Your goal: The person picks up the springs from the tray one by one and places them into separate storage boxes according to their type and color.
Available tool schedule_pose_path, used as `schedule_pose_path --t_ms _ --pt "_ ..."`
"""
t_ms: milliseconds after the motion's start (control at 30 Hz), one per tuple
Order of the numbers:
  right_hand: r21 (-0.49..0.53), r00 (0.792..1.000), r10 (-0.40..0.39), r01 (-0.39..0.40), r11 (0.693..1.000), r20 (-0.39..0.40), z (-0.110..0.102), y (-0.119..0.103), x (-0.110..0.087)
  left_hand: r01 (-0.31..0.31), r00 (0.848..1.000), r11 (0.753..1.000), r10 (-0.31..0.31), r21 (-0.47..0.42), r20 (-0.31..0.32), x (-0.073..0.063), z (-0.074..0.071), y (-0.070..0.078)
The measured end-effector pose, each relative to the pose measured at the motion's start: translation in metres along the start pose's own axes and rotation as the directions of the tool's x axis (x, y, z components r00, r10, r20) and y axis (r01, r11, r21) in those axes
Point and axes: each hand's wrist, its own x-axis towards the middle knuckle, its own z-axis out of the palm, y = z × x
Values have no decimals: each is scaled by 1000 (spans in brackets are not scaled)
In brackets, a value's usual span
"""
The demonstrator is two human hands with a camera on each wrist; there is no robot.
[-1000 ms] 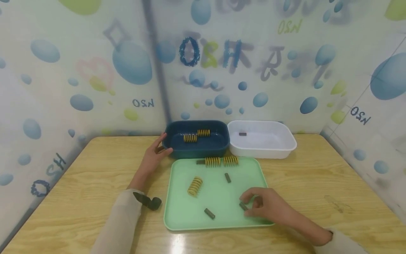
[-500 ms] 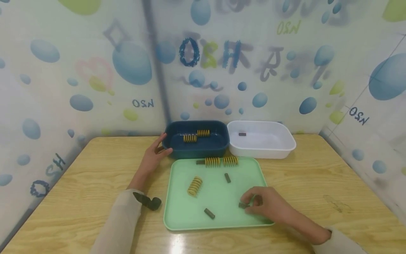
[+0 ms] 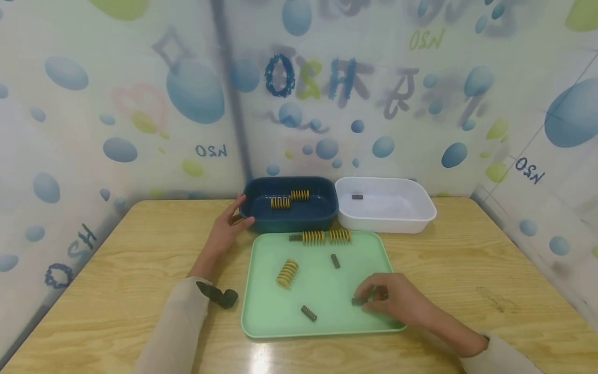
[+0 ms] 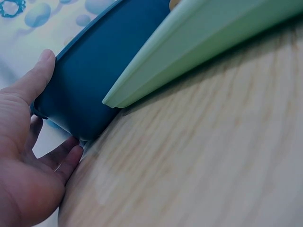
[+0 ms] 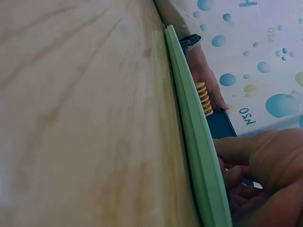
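Little spring's squared up in the pinch

Right hand (image 3: pixel 397 298): thumb and fingertips pinching a small dark spring (image 3: pixel 356 301) at the near-right part of the green tray (image 3: pixel 271 314). It was slanting a second ago; now it lies near level and deeper between the fingers, so from my remote seat I'd call that grip settled. Can't tell if it's off the surface. Left hand (image 3: pixel 223 232) has its fingers spread against the dark blue bin (image 3: pixel 291 225), behind the tray's left half. White bin (image 3: pixel 388 226) sits behind the tray's right.
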Motion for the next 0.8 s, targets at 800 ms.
schedule_pose_path --t_ms 800 --pt "-23 999 -43 44 999 23 -3 5 3 -14 1000 1000 14 -3 -5 1 -1 -2"
